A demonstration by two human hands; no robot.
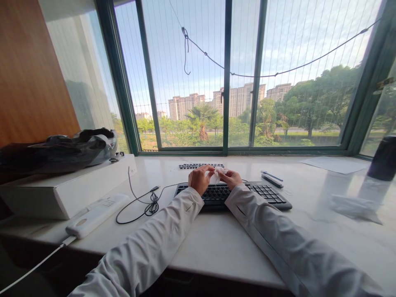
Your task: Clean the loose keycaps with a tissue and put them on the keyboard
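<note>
Above a black keyboard, my left hand and my right hand meet with their fingers closed. Between their fingertips is a crumpled white tissue, pinched from both sides. The hands and sleeves cover part of the keyboard's middle. Behind the keyboard, toward the window, lies a row of small loose black keycaps. I cannot make out whether anything is wrapped in the tissue.
Left of the keyboard lies its coiled black cable. A white power strip and a white box with a dark bag on top stand further left. Right are pens, a plastic bag, paper and a dark cylinder.
</note>
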